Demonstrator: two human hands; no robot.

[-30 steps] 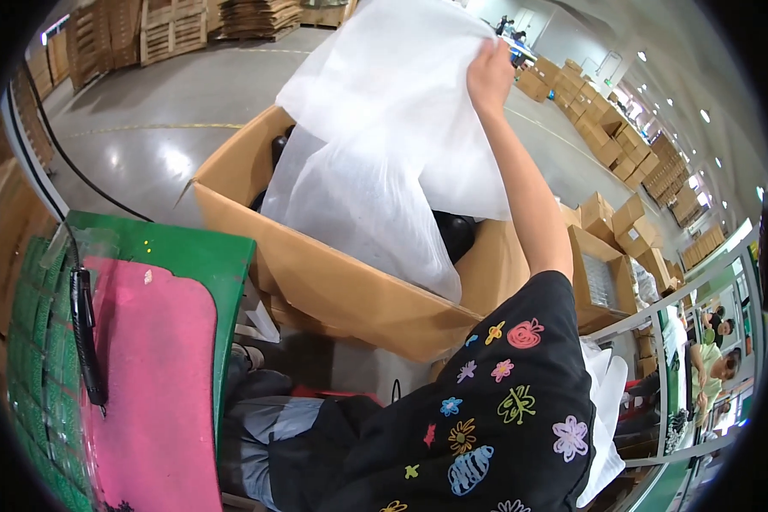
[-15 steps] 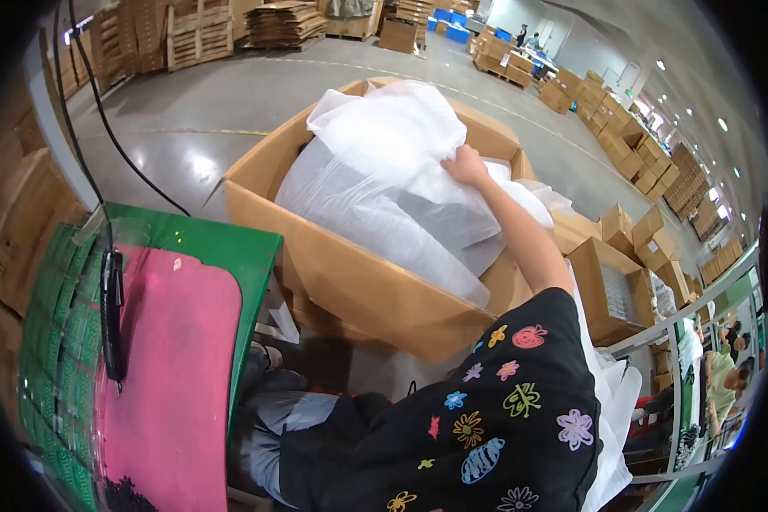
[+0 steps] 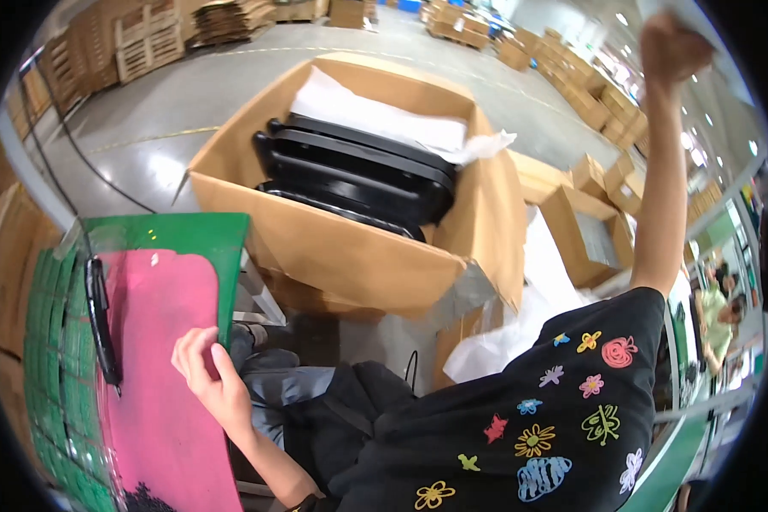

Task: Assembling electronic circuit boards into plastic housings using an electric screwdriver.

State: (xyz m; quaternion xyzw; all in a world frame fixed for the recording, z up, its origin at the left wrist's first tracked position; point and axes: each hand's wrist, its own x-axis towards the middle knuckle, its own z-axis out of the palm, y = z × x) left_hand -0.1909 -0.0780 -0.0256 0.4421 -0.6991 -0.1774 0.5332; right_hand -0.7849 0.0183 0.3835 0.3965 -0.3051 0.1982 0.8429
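My left hand (image 3: 213, 380) hovers by the right edge of a pink mat (image 3: 166, 316); its fingers are loosely bent and apart, with nothing in them. Far up at the right my right hand (image 3: 674, 51) is raised on an outstretched arm. It is smeared by motion, so its fingers and anything in them cannot be made out. Between the hands stands an uncovered cardboard box (image 3: 341, 256). Several glossy black moulded panels (image 3: 358, 166) lean in it, with a white foam sheet (image 3: 358, 111) behind them. Crumpled white foam wrap (image 3: 508, 337) hangs outside the box's right side.
The mat lies on a green table (image 3: 230, 230), where a black corded tool (image 3: 101, 320) hangs at the left. Smaller cartons (image 3: 580, 235) stand right of the box. A person (image 3: 715, 320) is at the far right. Stacked pallets (image 3: 149, 38) line the back.
My right hand has left the white foam wrap and swung up to the right. The wrap no longer covers the box, and the black panels show. My left hand has come into view.
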